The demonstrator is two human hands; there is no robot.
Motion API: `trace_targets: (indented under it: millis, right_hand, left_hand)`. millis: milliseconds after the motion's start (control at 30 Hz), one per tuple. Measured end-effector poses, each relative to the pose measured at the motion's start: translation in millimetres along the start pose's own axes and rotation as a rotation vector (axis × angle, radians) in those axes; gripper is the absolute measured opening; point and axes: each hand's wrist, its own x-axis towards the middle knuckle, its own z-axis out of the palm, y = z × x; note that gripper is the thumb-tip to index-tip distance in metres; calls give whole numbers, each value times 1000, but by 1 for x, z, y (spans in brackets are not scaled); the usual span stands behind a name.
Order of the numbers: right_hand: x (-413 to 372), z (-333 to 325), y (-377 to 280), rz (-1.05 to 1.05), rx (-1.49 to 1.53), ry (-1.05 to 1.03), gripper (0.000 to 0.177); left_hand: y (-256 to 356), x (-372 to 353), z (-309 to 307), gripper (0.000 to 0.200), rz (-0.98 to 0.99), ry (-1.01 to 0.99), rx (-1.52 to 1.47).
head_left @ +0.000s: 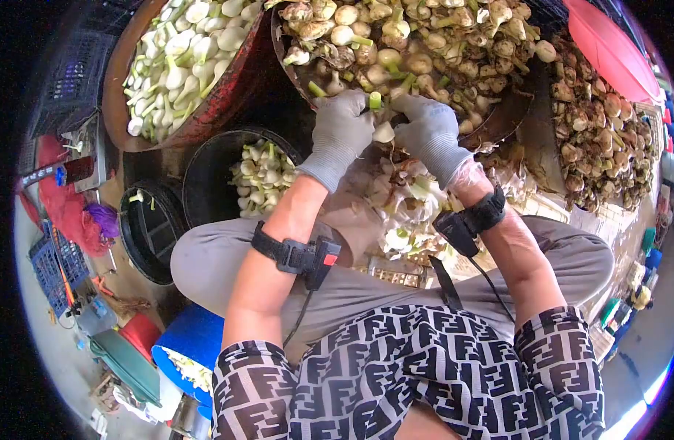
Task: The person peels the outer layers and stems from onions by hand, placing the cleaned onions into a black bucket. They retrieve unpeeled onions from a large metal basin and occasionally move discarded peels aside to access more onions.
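My left hand (pixel 340 132), in a grey knit glove, has its fingers closed on a garlic bulb, mostly hidden, whose cut green stem (pixel 375 100) points up between the hands. Beside it, my right hand (pixel 428 132), gloved the same way, is pinched together. A white piece of garlic skin (pixel 383 132) lies against its thumb. Both hands work over the near rim of a wide round tub (pixel 296 81) heaped with unpeeled, soil-stained garlic bulbs (pixel 417 62). Under the hands, a pile of shed skins (pixel 410 194) lies between my legs.
Peeled white bulbs fill a red-sided tub (pixel 238 70) at upper left. Closer in, a black bucket (pixel 205 172) holds more bulbs, with another black tub (pixel 150 235) beside it. Dirty bulbs (pixel 601 139) lie piled at right below a pink basin (pixel 612 48). A blue bucket (pixel 177 337) stands at lower left.
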Motion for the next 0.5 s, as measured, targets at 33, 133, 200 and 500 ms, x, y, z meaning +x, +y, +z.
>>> trace_targets:
  millis: [33, 133, 200, 500]
  right_hand:
    - [-2, -1, -2, 17, -37, -24, 24]
    - [-5, 2, 9, 69, -46, -31, 27]
    - [-10, 1, 20, 107, -6, 6, 26]
    - [-49, -10, 47, 193, 392, -504, 24]
  left_hand:
    - [-2, 0, 2, 18, -22, -17, -10]
    - [0, 1, -6, 18, 96, -155, 58]
    - [-3, 6, -13, 18, 68, -273, -238]
    - [-26, 40, -86, 41, -62, 230, -1571]
